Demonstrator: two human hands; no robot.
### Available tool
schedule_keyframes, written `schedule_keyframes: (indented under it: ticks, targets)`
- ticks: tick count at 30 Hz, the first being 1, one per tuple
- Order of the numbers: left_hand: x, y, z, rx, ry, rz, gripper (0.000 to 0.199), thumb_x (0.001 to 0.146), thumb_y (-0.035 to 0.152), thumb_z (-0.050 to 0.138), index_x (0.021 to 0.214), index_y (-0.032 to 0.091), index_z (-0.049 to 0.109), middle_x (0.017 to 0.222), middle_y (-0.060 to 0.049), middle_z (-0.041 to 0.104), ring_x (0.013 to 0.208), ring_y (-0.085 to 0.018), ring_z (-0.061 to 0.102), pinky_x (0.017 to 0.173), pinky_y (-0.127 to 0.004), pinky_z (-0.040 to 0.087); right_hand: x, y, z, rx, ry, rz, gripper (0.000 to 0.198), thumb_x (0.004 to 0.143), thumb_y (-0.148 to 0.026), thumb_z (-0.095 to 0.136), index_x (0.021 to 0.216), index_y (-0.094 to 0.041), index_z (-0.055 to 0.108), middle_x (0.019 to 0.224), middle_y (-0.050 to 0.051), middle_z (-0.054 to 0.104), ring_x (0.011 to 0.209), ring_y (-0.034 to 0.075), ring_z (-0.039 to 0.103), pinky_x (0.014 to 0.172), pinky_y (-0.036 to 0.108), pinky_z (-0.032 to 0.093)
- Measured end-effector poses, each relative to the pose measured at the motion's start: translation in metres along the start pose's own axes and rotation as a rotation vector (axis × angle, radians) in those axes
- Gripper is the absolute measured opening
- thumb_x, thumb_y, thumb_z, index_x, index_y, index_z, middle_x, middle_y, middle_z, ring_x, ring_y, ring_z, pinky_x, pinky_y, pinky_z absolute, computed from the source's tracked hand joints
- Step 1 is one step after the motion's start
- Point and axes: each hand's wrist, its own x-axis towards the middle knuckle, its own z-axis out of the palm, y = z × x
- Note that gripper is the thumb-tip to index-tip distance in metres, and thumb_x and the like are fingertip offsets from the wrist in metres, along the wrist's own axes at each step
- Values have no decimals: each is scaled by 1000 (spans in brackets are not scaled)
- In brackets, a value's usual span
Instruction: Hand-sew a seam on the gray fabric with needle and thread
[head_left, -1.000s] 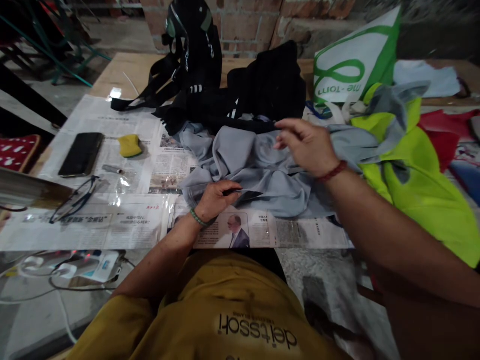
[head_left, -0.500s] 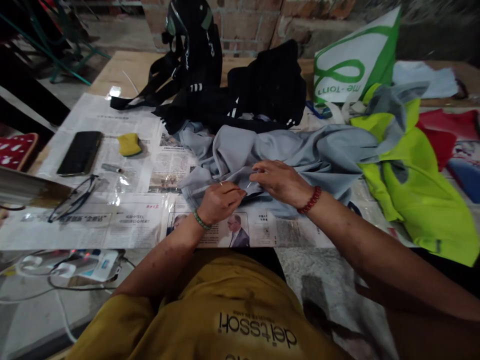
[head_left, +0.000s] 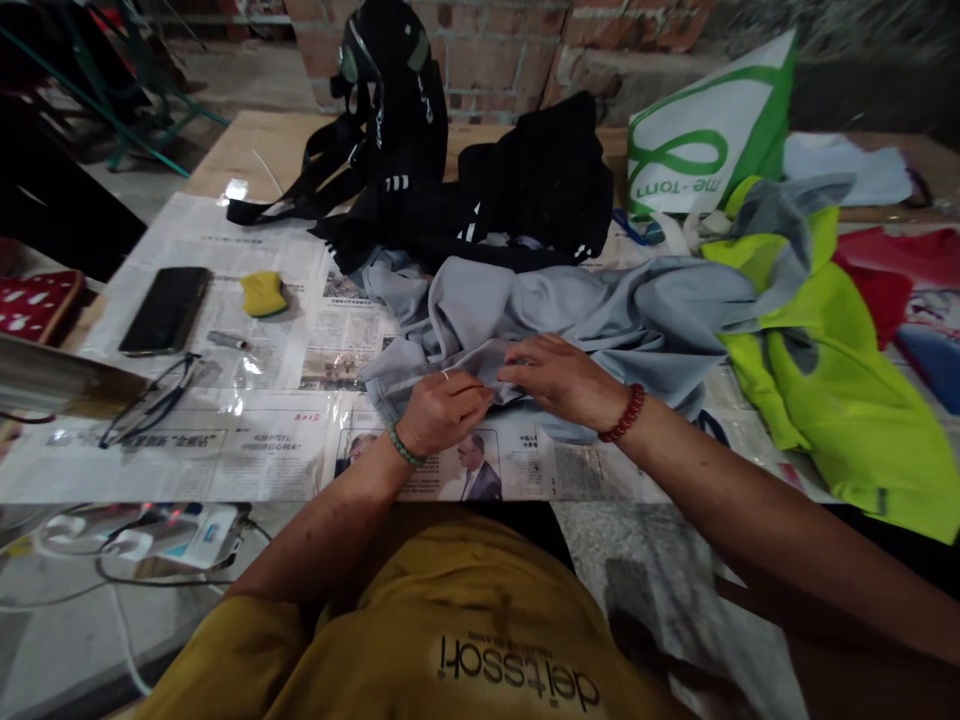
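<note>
A crumpled grey garment [head_left: 525, 300] lies across the table in front of me. My left hand [head_left: 444, 410], with a green bead bracelet and a ring, is closed in a pinch at the garment's near edge, its fingertips on the cloth. Just to the right, my right hand [head_left: 562, 378], wearing a red bead bracelet, hovers over the same fold. Its thumb and fingertips are drawn together close to the left fingertips. Whatever small thing lies between the right fingers is too fine to make out.
Newspaper under clear plastic covers the table [head_left: 247, 450]. At left are a phone [head_left: 166, 310], a yellow sponge [head_left: 264, 293], a marker-like tube [head_left: 229, 340] and glasses [head_left: 154, 400]. Behind stand a black backpack [head_left: 397, 90] and a white-green bag [head_left: 709, 140]; a neon-yellow garment [head_left: 832, 400] is at right.
The right fingertips have come slightly nearer the left ones. A thin pale line seen between the hands earlier no longer shows. The whole view has shifted slightly.
</note>
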Motion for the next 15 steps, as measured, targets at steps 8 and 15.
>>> schedule_keyframes:
  ticks: [8,15]
  targets:
    - [0,0,1,75,-11,55,21,93,22,51,80,18,67,81,-2,70,71,-11,64,65,-24,49,2,-9,-2,431,93,144,22,85,-18,49,89,-24,70,84,2,68,82,16,61,78,31,48]
    - [-2,-1,3,59,-111,58,22,95,22,48,83,18,67,84,-3,70,71,-11,63,66,-25,49,2,-17,13,791,140,551,17,73,-24,61,88,-22,70,75,-1,68,66,12,60,63,26,48]
